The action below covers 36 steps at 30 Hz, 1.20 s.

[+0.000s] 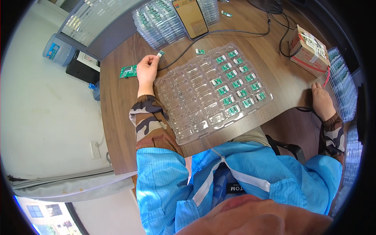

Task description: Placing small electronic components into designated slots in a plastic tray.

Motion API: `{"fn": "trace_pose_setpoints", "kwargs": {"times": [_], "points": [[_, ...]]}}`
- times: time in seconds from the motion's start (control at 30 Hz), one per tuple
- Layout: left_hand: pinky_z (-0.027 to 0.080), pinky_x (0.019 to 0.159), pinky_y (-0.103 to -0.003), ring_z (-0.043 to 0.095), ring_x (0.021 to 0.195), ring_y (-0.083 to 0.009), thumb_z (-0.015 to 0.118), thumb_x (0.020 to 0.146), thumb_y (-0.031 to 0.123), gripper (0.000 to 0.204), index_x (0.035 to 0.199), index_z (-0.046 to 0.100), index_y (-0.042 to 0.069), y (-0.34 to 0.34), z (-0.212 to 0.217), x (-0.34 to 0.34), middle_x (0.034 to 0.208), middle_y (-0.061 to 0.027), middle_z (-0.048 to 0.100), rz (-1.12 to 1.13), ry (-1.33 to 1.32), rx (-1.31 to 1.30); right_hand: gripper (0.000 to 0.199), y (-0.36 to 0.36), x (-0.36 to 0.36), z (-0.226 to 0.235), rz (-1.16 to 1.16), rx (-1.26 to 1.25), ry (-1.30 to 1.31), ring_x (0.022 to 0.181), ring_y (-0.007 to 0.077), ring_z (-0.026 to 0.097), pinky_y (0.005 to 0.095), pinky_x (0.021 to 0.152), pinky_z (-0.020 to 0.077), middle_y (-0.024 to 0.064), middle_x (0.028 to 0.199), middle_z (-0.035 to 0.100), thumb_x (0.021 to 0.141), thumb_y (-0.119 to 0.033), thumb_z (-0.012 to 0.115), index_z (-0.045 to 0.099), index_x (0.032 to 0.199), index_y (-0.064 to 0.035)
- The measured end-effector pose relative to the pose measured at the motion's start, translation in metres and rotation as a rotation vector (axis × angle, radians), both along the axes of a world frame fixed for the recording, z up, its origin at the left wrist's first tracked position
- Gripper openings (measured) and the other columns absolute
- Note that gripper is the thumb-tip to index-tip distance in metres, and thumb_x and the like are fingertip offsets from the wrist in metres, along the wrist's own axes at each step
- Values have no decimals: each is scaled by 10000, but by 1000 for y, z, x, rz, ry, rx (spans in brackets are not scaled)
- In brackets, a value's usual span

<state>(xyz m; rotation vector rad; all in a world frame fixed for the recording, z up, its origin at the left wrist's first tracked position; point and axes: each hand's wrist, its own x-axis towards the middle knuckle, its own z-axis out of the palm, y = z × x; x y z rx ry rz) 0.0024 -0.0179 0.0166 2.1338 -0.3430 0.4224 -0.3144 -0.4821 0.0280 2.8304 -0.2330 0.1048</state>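
My left hand (pixel 147 73) is closed, pinching a small green circuit board (pixel 161 53) between thumb and fingertips, above the desk left of a clear plastic tray (pixel 184 83). Beside that hand lies a larger green circuit board (pixel 128 71) with a small display. The tray's right-hand pockets hold several small green boards (pixel 232 74); its left pockets look bare. At the desk's right edge, my right hand (pixel 324 102) has its fingers curled together. A red wire (pixel 327 77) runs from a cardboard box (pixel 309 51) down to those fingers; what they grip is hidden.
Stacked clear trays (pixel 156 25) filled with boards stand at the back, a phone (pixel 190 18) leaning on them. A black cable (pixel 231 31) crosses the desk behind the tray. Loose boards (pixel 200 51) lie nearby. More tray stacks (pixel 342 84) rise at the far right.
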Motion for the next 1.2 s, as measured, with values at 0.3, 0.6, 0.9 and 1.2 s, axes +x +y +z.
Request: {"fn": "trace_pose_setpoints", "kwargs": {"times": [0.3, 0.6, 0.9, 1.2], "points": [[358, 520, -203, 441, 551, -57, 619, 750, 196, 176, 784, 613, 23, 1, 0, 0, 615, 20, 538, -8, -16, 8, 140, 86, 72, 87, 101, -101, -266, 670, 250, 557, 333, 571, 450, 103, 739, 526, 728, -138, 536, 498, 799, -23], [385, 527, -235, 464, 538, -91, 622, 738, 212, 185, 769, 610, 30, -4, 1, -5, 590, -15, 546, -2, 22, -10, 383, 162, 255, 61, 703, 73, -650, 1196, 257, 301, 382, 995, 240, 117, 1254, 367, 772, -262, 548, 472, 1051, -11], [392, 548, -245, 476, 548, -106, 622, 740, 224, 182, 772, 611, 45, -4, 5, -6, 605, -15, 552, 37, 24, 9, 426, 178, 297, 48, 635, 158, -648, 1245, 256, 207, 415, 1025, 157, 101, 1335, 257, 818, -348, 488, 465, 1076, -10], [398, 556, -251, 490, 556, -111, 620, 740, 223, 175, 772, 613, 52, 1, 8, -9, 609, -16, 559, 60, 27, 41, 262, 201, 278, 66, 819, 314, -277, 1010, 261, 472, 379, 852, 376, 99, 1068, 510, 767, -224, 554, 541, 966, -55]]}}
